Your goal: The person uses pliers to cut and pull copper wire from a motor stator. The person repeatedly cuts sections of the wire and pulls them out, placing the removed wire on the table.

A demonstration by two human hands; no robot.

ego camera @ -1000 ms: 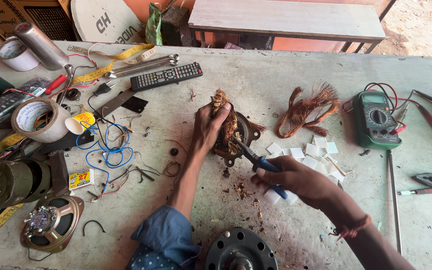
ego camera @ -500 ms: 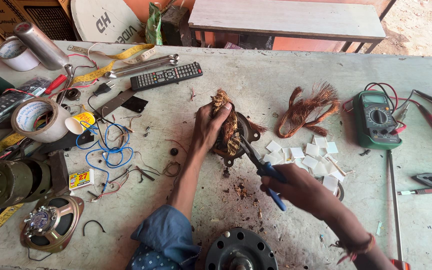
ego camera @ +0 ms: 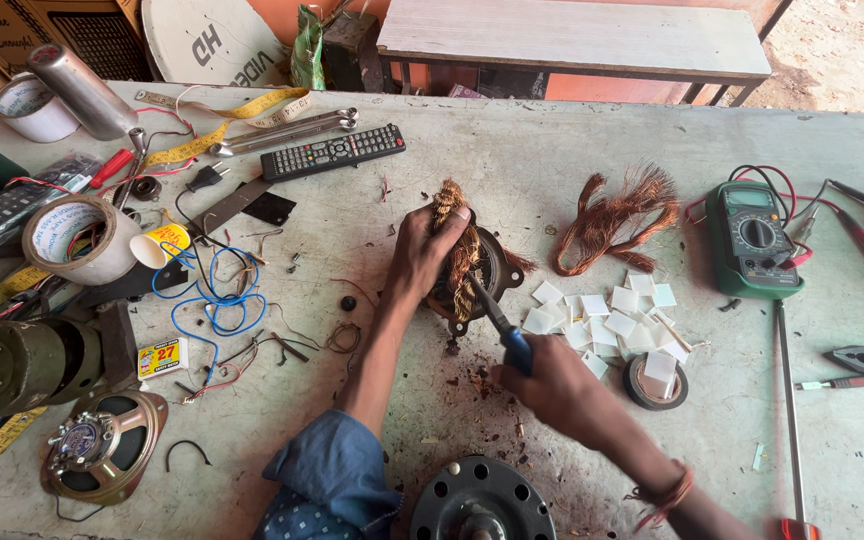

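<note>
Tabletop [ego camera: 572, 160] of grey, scuffed concrete carries everything, spreading out on all sides of both hands. Well to the left of the left hand [ego camera: 420, 248] lie a dark cylindrical motor body [ego camera: 27, 362] and a loudspeaker [ego camera: 102, 447], with a roll of tape [ego camera: 80, 238] and a tangle of blue wire [ego camera: 207, 300] nearer in. Beyond the left hand, farther from the person, a black remote control [ego camera: 332, 152] lies beside two spanners [ego camera: 282, 130]. Well to the right of the right hand [ego camera: 552, 385] sits a green multimeter [ego camera: 752, 240] with red and black leads.

The motor stator [ego camera: 472, 270] rests on the tabletop directly under the left hand, which is closed over its near-left edge, the thumb pressing a twisted bundle of copper winding [ego camera: 449, 215] that rises from it. The right hand, just below and to the right of the stator, is clenched around the blue handles of a pair of pliers [ego camera: 500, 320], whose dark tip reaches into the stator's winding.

A loose clump of copper wire [ego camera: 617, 215] lies to the right of the left hand. White paper squares [ego camera: 612, 315] are scattered just above the right hand, some touching a small black tape roll [ego camera: 654, 385]. A round perforated motor cover [ego camera: 477, 500] lies below the right hand, near the person's blue sleeve [ego camera: 337, 480].
</note>
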